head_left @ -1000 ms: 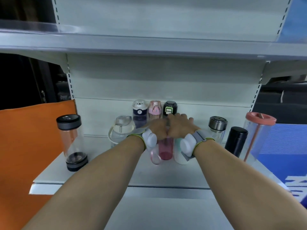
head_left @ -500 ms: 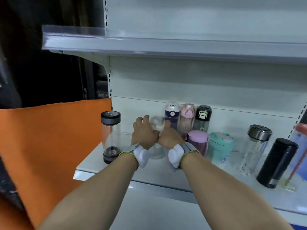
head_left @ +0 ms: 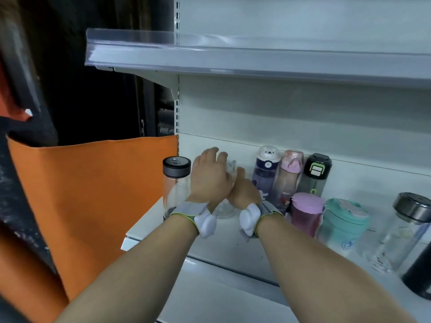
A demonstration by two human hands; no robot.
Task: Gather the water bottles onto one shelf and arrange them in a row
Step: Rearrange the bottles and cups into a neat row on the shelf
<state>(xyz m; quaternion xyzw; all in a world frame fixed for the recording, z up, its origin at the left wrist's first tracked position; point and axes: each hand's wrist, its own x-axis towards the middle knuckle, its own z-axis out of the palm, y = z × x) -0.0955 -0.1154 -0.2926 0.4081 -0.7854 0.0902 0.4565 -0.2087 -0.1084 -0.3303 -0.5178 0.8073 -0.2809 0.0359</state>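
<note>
Several water bottles stand on the white shelf (head_left: 224, 241). Both hands wrap a clear round bottle (head_left: 225, 209): my left hand (head_left: 210, 177) grips its left side and top, my right hand (head_left: 243, 191) holds its right side. Most of that bottle is hidden behind them. Just left of it stands a clear bottle with a dark grey lid (head_left: 176, 183). To the right at the back are a bear-lid bottle (head_left: 265, 170), a pink bottle (head_left: 288, 178) and a black-lid bottle (head_left: 314, 174). In front stand a pink-lid cup (head_left: 306, 212) and a teal cup (head_left: 342, 223).
A clear bottle with a steel lid (head_left: 401, 231) and a black flask (head_left: 419, 273) stand at the far right. An empty upper shelf (head_left: 233, 59) overhangs. An orange panel (head_left: 93, 201) lies left of the shelf end. A lower shelf (head_left: 221, 297) juts out below.
The view has swung left and closer. Both hands moved from the pink-lid and teal cups to the clear round bottle and now hold it nearer the dark-lid bottle.
</note>
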